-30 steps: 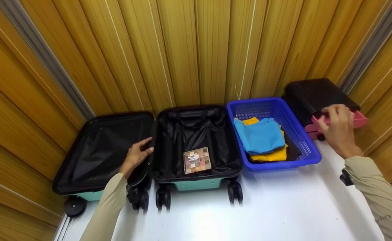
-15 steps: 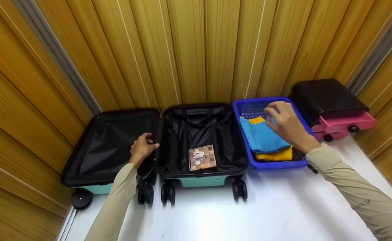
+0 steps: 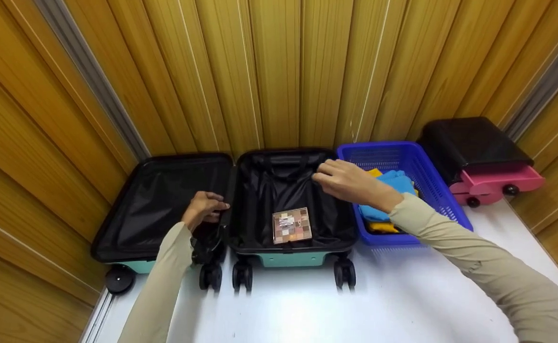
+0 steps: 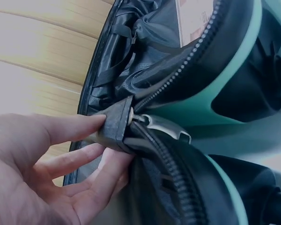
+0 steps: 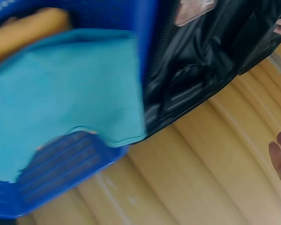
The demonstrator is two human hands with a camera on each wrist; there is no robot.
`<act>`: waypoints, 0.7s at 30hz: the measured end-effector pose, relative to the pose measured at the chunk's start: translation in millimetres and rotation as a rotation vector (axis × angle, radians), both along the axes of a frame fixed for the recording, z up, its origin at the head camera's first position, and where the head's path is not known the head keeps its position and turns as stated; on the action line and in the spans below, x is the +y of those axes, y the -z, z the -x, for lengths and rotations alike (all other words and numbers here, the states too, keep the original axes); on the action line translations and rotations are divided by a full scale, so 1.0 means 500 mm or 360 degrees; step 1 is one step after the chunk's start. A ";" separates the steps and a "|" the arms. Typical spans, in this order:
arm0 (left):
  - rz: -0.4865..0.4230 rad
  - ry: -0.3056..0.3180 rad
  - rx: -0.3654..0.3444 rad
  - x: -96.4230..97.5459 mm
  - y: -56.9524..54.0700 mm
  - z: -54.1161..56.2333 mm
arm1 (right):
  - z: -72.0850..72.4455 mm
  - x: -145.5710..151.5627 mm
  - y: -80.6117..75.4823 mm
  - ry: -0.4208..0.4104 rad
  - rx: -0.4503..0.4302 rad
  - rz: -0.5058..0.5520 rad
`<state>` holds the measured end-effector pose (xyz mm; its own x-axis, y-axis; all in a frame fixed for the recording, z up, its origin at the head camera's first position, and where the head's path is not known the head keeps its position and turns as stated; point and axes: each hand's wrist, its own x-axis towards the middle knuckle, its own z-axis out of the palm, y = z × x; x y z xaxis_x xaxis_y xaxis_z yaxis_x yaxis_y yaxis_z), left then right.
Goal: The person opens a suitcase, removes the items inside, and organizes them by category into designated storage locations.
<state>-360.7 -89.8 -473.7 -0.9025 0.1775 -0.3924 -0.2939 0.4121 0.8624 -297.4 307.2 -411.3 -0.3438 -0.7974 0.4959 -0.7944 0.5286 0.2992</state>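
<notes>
My left hand (image 3: 204, 208) is at the middle of an open mint-green suitcase (image 3: 279, 188) with black lining. In the left wrist view, its thumb and fingers pinch the black strip (image 4: 116, 124) joining the two halves, beside a zipper pull (image 4: 166, 127). A makeup palette (image 3: 292, 226) lies in the right half. My right hand (image 3: 348, 181) hovers above that half's right edge with loosely curled fingers; only fingertips (image 5: 280, 152) show in the right wrist view, and nothing is seen between them. Below its wrist are folded blue cloth (image 3: 395, 183) and yellow cloth (image 3: 383, 227).
The cloths lie in a blue plastic basket (image 3: 376, 145) against the suitcase's right side. Farther right, a black box (image 3: 481, 138) has a pink drawer (image 3: 503, 177) pulled out. A wood-patterned wall (image 3: 279, 76) stands behind everything; the white floor (image 3: 298, 314) spreads in front.
My right hand has moved left from the pink drawer, across the basket, to above the suitcase. My left hand stays at the suitcase's middle, its fingers shifting slightly.
</notes>
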 end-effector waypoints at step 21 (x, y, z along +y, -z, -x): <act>0.0311 -0.0096 0.0068 0.007 0.017 0.003 | 0.168 -0.101 0.112 0.0807 -0.1392 0.0046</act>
<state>-362.2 -86.2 -482.2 -0.9257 0.0466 -0.3754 -0.2883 0.5558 0.7798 -381.2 256.5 -467.5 -0.8909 -0.4479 -0.0757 -0.4083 0.8626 -0.2988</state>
